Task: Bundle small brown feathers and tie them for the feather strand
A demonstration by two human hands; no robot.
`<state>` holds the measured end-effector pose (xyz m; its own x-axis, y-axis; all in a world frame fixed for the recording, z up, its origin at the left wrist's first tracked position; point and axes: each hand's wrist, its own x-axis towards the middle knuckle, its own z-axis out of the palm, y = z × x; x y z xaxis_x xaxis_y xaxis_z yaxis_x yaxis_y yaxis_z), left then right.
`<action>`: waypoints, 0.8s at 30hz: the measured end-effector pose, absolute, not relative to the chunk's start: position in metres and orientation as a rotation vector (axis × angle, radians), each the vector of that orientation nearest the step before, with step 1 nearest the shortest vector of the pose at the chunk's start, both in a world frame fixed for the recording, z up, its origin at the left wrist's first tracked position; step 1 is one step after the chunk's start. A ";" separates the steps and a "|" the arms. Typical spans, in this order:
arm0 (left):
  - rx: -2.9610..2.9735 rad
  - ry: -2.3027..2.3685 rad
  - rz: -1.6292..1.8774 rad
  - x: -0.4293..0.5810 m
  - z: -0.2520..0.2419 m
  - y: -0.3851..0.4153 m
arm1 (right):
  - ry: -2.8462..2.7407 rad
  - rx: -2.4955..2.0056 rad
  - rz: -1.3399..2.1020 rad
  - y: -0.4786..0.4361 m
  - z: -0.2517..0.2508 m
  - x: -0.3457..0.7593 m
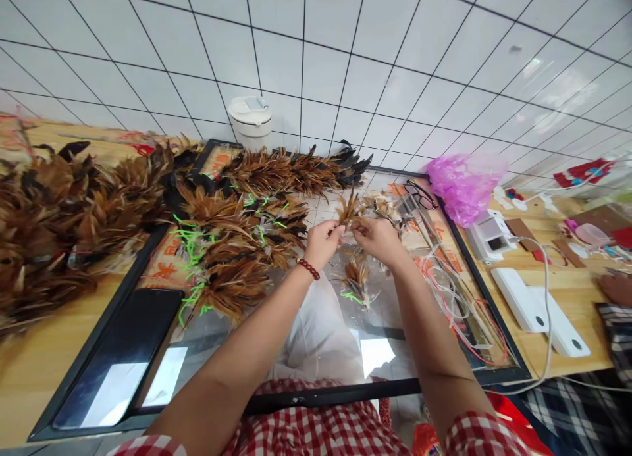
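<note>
My left hand (322, 243), with a beaded bracelet at its wrist, pinches the base of a small bunch of brown feathers (348, 207). Fingertips of my right hand (379, 237) close on the same base from the other side. The feathers fan upward between both hands. Below my right hand lies another small feather bunch (356, 272) with a bright green tie (351, 297). Several larger brown feather bunches with green ties (232, 245) are piled to the left. Loose pale feathers (382, 206) lie just beyond my right hand.
A black-framed glass panel (340, 398) forms the work surface. A phone (118, 360) lies at its left. More feathers (64, 232) cover the far left, with a white lidded container (251, 122) behind. To the right are glasses (421, 194), a pink plastic bag (464, 187), strings (451, 298) and white devices (536, 308).
</note>
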<state>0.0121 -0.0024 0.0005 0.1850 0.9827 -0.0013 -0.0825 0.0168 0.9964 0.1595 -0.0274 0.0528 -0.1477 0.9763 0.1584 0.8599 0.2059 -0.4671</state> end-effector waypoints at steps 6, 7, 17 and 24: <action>0.968 0.985 1.146 0.012 0.002 0.003 | -1.844 -1.689 0.327 -0.023 0.047 0.173; 0.892 0.968 1.167 0.012 0.004 0.004 | -1.833 -1.729 0.311 -0.022 0.046 0.177; 0.725 0.839 1.139 0.011 0.010 0.000 | -1.585 -1.378 0.700 -0.019 0.034 0.144; 0.674 0.827 1.026 0.004 0.017 0.000 | -1.293 -1.319 0.892 -0.018 0.037 0.145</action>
<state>0.0041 -0.0004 0.0172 0.2788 0.9217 -0.2696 -0.4589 0.3745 0.8057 0.1449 -0.0177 0.0370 0.1429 0.9783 0.1500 0.2070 0.1187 -0.9711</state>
